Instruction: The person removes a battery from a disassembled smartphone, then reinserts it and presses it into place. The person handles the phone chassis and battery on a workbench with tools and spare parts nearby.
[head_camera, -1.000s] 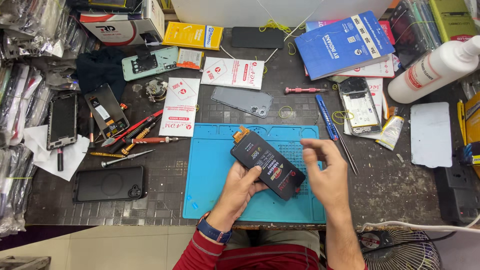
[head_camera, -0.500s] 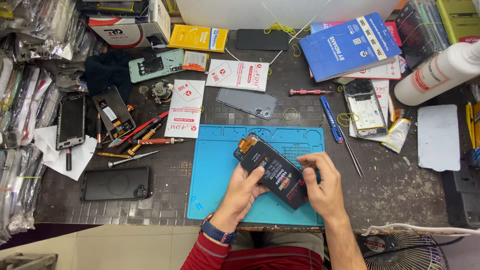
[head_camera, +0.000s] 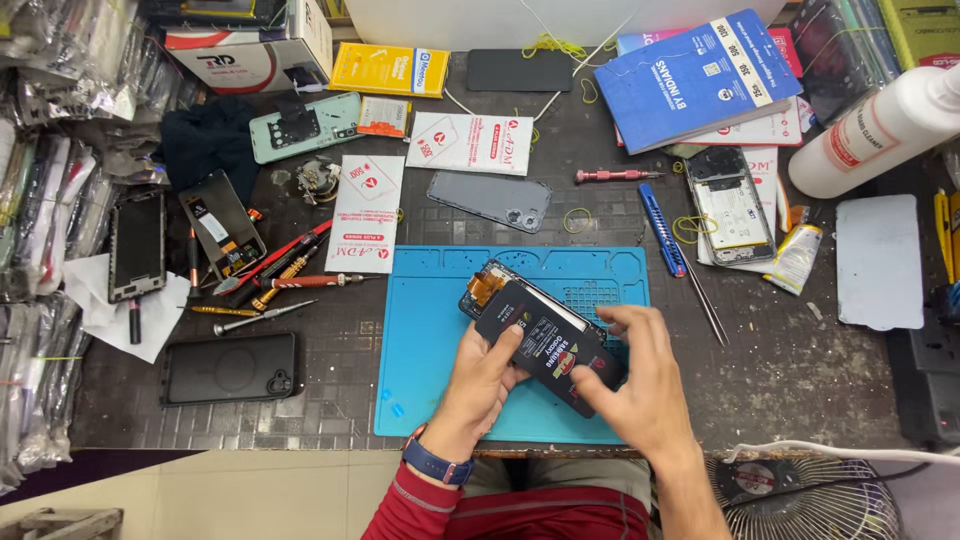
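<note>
Both my hands hold a black phone battery (head_camera: 548, 342) over an opened phone (head_camera: 492, 285) that lies on the blue work mat (head_camera: 430, 330). My left hand (head_camera: 487, 378) grips the battery's near left edge, thumb on top. My right hand (head_camera: 635, 378) pinches its right end, fingers curled over the far side. The battery lies tilted across the phone's open back, and an orange flex cable shows at the phone's upper left corner.
Screwdrivers and tweezers (head_camera: 265, 285) lie left of the mat beside a black phone (head_camera: 229, 368). A grey back cover (head_camera: 490, 200), a blue knife (head_camera: 662, 228), another opened phone (head_camera: 730, 205) and a white bottle (head_camera: 870, 130) sit behind. A fan (head_camera: 800, 495) stands lower right.
The battery has shifted right and down onto the opened phone. My right hand moved from its top edge to its right end; my left hand followed.
</note>
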